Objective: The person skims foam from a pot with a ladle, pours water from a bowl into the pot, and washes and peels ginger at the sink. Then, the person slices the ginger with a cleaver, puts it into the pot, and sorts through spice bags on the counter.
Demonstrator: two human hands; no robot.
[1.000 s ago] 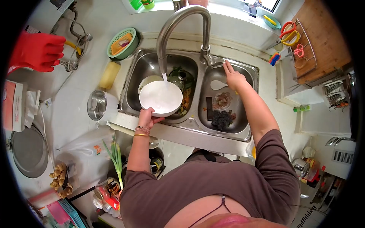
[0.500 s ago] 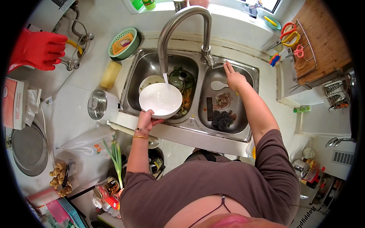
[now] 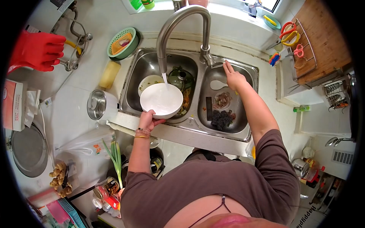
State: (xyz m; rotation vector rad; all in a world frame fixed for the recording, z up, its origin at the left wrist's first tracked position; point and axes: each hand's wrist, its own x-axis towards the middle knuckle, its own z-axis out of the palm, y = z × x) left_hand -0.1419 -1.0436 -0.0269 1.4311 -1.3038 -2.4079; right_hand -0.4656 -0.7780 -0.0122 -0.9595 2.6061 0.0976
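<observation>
My left hand (image 3: 148,120) grips the near rim of a white bowl (image 3: 161,99), thumb over the edge and fingers beneath. Water from the faucet (image 3: 162,57) runs into the bowl, which is over the left basin (image 3: 133,81). Under and behind it lie a light dish (image 3: 148,81) with food bits, a glass lid (image 3: 181,78) and vegetable scraps (image 3: 185,100). My right hand (image 3: 234,77) reaches over the right basin (image 3: 245,114), fingers stretched out against the faucet lever (image 3: 217,65). A white spoon (image 3: 218,84), a dark scouring pad (image 3: 221,119) and a dark strip (image 3: 209,108) lie in that basin.
A green colander (image 3: 127,43) stands behind the left basin. Left of it are a yellow bottle-like item (image 3: 110,75), a metal-lined pot (image 3: 99,104) and hanging red gloves (image 3: 40,51). Scissors (image 3: 291,38) hang beside a cutting board (image 3: 323,49) on the right.
The bowl and my left hand have shifted very slightly to the right. Water still runs, and my right hand stays at the lever.
</observation>
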